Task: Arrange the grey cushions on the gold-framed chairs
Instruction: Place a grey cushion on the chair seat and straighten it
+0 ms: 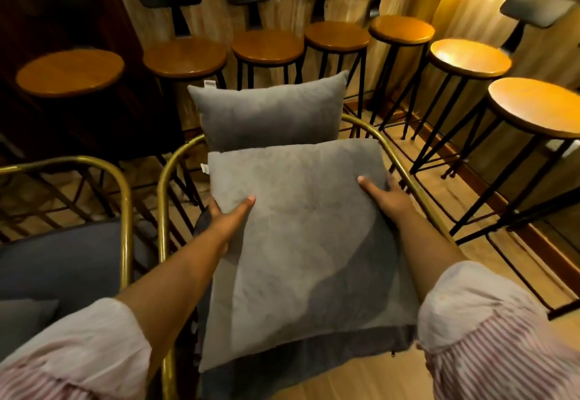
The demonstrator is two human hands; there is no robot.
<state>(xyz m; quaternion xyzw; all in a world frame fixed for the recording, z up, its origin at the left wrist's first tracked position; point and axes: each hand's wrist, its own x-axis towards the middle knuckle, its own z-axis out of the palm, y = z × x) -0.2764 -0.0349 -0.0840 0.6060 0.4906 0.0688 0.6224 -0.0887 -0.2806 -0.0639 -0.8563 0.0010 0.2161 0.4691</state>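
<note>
A large grey cushion lies over the seat of the gold-framed chair in front of me. My left hand grips its left edge with the thumb on top. My right hand grips its right edge the same way. A second grey cushion stands upright against the chair's back, just beyond the first and touching it. A dark seat pad shows beneath the near edge of the held cushion.
Another gold-framed chair with a dark seat stands at the left, with a grey cushion corner on it. Several round wooden bar stools on black legs line the wall behind and to the right. Wooden floor shows at the lower right.
</note>
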